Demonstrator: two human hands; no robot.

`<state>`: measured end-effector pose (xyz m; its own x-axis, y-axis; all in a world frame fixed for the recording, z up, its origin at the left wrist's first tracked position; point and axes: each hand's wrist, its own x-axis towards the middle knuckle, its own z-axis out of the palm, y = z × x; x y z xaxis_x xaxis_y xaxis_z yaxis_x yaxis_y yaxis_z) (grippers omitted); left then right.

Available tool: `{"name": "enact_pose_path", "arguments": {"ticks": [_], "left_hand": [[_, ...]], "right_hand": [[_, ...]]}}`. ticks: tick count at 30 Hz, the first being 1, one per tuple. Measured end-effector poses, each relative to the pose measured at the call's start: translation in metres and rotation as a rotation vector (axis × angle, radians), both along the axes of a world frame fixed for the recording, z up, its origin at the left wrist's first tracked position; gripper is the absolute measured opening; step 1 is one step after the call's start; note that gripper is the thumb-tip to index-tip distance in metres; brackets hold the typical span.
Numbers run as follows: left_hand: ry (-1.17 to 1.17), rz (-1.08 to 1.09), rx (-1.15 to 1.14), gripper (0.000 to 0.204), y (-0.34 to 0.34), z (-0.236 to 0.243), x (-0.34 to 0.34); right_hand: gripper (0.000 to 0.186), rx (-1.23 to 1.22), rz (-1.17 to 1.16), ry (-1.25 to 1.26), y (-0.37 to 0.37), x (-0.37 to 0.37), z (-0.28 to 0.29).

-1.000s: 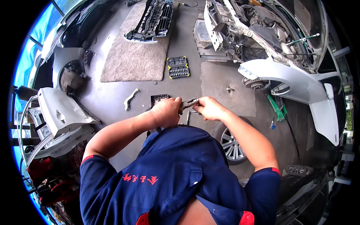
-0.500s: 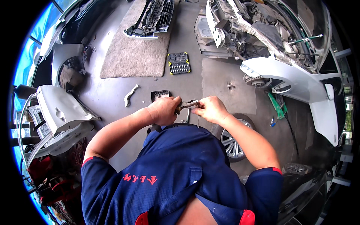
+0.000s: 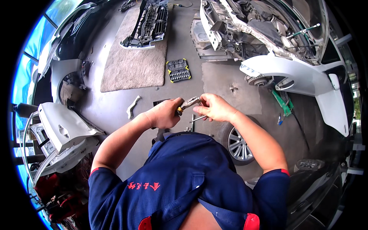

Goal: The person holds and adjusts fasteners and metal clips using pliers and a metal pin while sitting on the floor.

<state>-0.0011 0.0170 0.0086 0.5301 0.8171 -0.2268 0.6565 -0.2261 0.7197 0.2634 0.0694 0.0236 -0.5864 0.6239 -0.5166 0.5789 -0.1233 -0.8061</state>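
My left hand (image 3: 165, 114) is closed round the yellow grips of a pair of pliers (image 3: 190, 102), whose metal jaws point right. Close beside the jaw tips, my right hand (image 3: 217, 107) pinches a small metal piece with a thin rod (image 3: 197, 118) that sticks out down to the left. The fingers hide most of this piece, and I cannot tell whether the jaws grip it. Both hands are in front of my dark blue shirt, above the floor.
An opened socket set (image 3: 178, 70) lies ahead, near a beige carpet (image 3: 134, 73) bearing a black grille part (image 3: 147, 25). A wheel (image 3: 239, 143) lies at my right. A white car with its front stripped (image 3: 303, 80) stands right; a white door (image 3: 73, 120) is at left.
The thin rod has swung from pointing straight down to pointing down-left. The pliers' jaws have tilted up more. My view has shifted slightly.
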Motion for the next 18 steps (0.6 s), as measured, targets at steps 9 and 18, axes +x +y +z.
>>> {"name": "enact_pose_path", "arguments": {"ticks": [9, 18], "left_hand": [[-0.093, -0.018, 0.059, 0.047, -0.003, 0.016, -0.007], [-0.105, -0.021, 0.124, 0.047, -0.010, 0.020, -0.006]], "right_hand": [[0.027, -0.099, 0.037, 0.212, 0.001, 0.015, 0.015], [0.023, 0.288, -0.017, -0.027, -0.014, 0.003, 0.032]]}}
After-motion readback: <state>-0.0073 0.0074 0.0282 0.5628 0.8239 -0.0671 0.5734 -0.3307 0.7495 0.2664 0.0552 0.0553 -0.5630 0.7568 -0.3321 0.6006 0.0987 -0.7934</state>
